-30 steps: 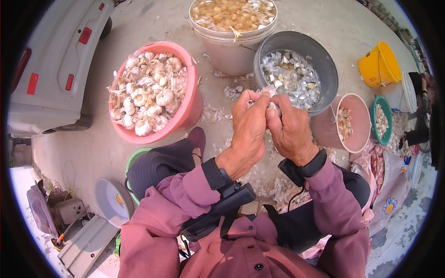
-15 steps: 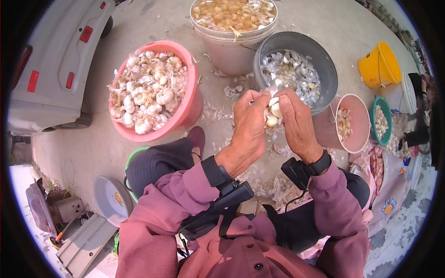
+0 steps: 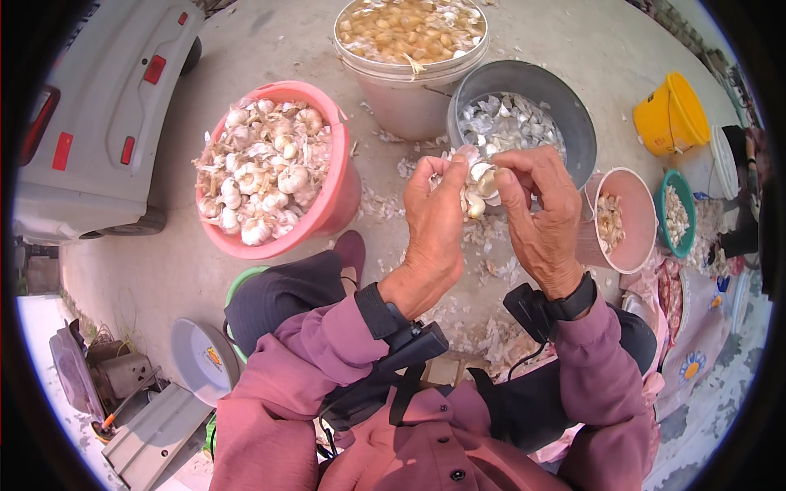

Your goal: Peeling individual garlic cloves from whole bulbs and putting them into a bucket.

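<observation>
Fingertips point(image 3: 460, 173) of your left hand point(image 3: 434, 229) and right hand point(image 3: 540, 217): pinched together on one garlic bulb point(image 3: 479, 186), held above the grey bucket of skins point(image 3: 573, 123). Method: pry cloves apart with your thumbs and keep the bulb over that bucket. Stock: pink basin of whole bulbs point(image 3: 340, 200), well left.

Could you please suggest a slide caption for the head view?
Both hands, left hand and right hand, hold a garlic bulb above the grey bucket of skins.

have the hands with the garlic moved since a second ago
Yes, slightly. The left hand and right hand with the garlic have risen toward the grey bucket, now overlapping its near rim.
</observation>
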`<action>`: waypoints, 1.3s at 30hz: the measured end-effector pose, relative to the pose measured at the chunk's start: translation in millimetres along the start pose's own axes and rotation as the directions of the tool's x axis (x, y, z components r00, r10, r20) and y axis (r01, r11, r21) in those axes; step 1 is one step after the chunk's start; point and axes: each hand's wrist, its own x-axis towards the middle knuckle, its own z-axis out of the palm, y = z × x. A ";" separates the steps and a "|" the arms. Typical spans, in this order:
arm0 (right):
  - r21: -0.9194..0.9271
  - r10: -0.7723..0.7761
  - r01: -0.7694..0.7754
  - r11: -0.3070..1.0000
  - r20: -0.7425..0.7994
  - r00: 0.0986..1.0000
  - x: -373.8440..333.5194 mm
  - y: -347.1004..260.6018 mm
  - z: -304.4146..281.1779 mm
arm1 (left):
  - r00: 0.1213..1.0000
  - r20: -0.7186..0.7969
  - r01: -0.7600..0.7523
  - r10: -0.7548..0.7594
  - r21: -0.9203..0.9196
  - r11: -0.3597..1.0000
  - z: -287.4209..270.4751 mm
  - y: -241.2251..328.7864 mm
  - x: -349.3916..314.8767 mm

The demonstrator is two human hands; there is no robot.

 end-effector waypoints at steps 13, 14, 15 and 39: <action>0.483 0.371 -0.440 0.758 0.235 0.898 -6.7 10.2 4.9 | 0.961 0.274 0.044 -0.027 -0.055 0.997 -1.0 15.0 -6.9; 0.483 0.370 -0.439 0.757 0.237 0.898 -7.0 11.4 4.3 | 0.962 0.272 0.043 -0.026 -0.056 0.998 -0.9 15.6 -8.2; 0.526 0.418 -0.492 0.694 0.262 0.870 -7.6 13.7 2.5 | 0.950 0.308 0.078 -0.044 -0.101 0.992 -1.1 15.9 -9.3; 0.610 0.453 -0.653 0.448 0.475 0.754 -15.5 6.1 -28.2 | 0.949 0.298 0.046 -0.104 0.195 0.980 -10.6 13.8 -15.6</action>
